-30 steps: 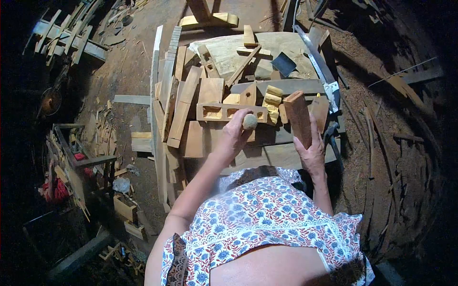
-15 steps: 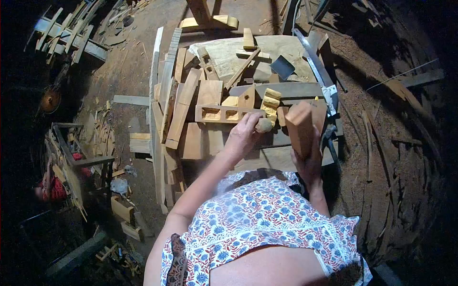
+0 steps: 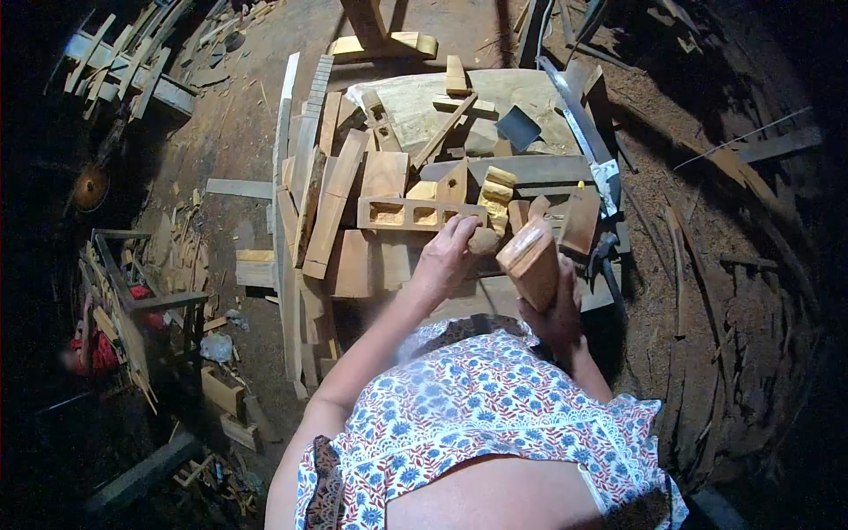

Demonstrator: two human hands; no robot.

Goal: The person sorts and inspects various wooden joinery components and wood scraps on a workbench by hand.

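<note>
My right hand [image 3: 558, 314] is wrapped round the lower part of a reddish wooden block [image 3: 533, 262], whose end points up toward the camera. My left hand [image 3: 449, 256] has its fingers at the right end of a light wooden piece with rectangular hollows [image 3: 406, 214], touching a rounded tan lump [image 3: 483, 240]. Whether the fingers grip the lump or the piece is hard to tell. A yellow notched wood piece [image 3: 497, 199] stands just beyond the lump, and a small block with a dark hole [image 3: 452, 183] lies behind the hollowed piece.
Long boards [image 3: 287, 194] line the left side of the bench. Toward the back are a dark square plate [image 3: 518, 128] and a pale slab [image 3: 406, 97]. A long metal tool [image 3: 579, 124] lies along the right edge. Wood scraps [image 3: 221, 389] litter the floor at left.
The block in my right hand has moved left and nearer my body, with its top end tilted differently. A wooden piece behind it now shows. My left hand has barely moved.
</note>
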